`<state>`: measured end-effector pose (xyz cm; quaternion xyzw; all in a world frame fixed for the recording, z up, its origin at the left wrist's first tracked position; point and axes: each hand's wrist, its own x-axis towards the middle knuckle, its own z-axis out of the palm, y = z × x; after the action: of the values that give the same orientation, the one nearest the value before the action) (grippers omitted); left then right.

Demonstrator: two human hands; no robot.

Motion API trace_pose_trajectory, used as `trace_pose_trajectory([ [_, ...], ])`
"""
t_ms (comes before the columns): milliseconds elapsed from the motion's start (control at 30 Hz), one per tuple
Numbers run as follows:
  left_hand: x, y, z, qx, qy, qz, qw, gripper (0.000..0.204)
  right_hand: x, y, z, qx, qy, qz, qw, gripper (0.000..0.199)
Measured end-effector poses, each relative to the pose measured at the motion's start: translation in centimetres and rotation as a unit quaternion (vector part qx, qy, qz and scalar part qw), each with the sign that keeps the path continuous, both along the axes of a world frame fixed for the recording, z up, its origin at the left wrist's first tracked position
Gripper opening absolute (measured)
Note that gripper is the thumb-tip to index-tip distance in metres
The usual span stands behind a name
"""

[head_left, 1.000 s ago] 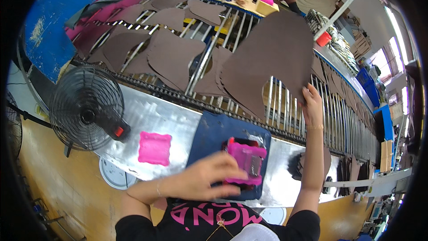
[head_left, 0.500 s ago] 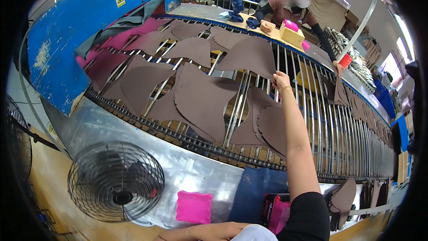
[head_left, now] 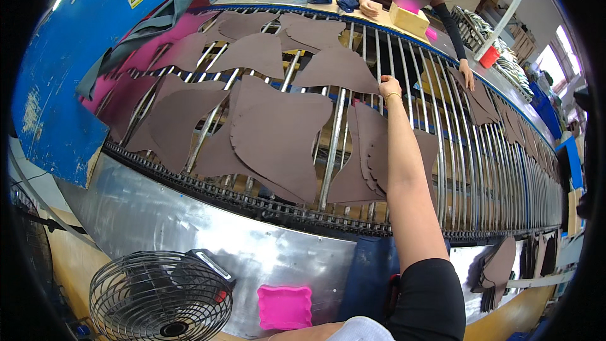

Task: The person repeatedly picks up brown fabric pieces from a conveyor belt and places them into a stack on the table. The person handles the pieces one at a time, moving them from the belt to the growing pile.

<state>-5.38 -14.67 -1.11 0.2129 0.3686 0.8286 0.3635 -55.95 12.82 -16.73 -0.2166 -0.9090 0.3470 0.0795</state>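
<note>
My right hand (head_left: 389, 86) reaches far over the roller conveyor (head_left: 332, 151), its fingers pinched on the right corner of a flat, curved brown sheet piece (head_left: 341, 71). That piece lies over the metal rods, its left part close to another brown piece (head_left: 249, 55). Nearer to me, a large stack of brown pieces with scalloped edges (head_left: 278, 129) rests on the rods. More scalloped pieces (head_left: 360, 164) lie beside and partly behind my right forearm. Of my left hand (head_left: 306, 333) only a strip of skin shows at the lower edge; its fingers are hidden.
A blue machine (head_left: 57, 69) with grey flaps stands at the left. On the near metal ledge are a black fan (head_left: 161, 293) and a pink tray (head_left: 285, 307). Across the conveyor, a co-worker's hand (head_left: 466, 74) touches brown pieces; a yellow block (head_left: 409, 20) stands near.
The view has tilted down and shifted. My right hand keeps its grip on the brown piece's corner. My left hand has mostly dropped out of view. The co-worker's piece now lies flatter on the rods.
</note>
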Motion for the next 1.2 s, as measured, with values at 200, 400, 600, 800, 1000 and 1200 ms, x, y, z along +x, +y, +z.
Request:
trace_pose_trajectory([
  [200,1.4,1.3,1.1,0.012,0.014,-0.045,0.999,0.028,5.3,5.3,5.3,0.070,-0.005,0.124,0.990,0.038],
  [400,4.7,4.6,4.0,-0.024,0.026,-0.088,0.995,0.027,23.1,12.7,13.3,0.140,0.021,0.297,0.944,0.028],
  [600,6.1,7.7,2.5,0.007,0.303,-0.142,0.942,0.028,47.4,27.1,14.3,0.299,-0.007,-0.046,0.953,0.025],
  [800,10.1,10.9,1.5,0.058,0.276,-0.089,0.955,0.036,67.4,37.2,7.9,0.277,-0.112,-0.396,0.868,0.037],
  [1000,11.3,15.7,3.9,0.037,0.276,-0.070,0.958,0.028,73.1,42.8,6.4,0.185,-0.143,-0.452,0.861,0.055],
  [1200,10.9,17.4,2.7,0.047,0.292,-0.111,0.949,0.037,71.2,42.4,9.1,0.250,-0.159,-0.439,0.848,0.051],
])
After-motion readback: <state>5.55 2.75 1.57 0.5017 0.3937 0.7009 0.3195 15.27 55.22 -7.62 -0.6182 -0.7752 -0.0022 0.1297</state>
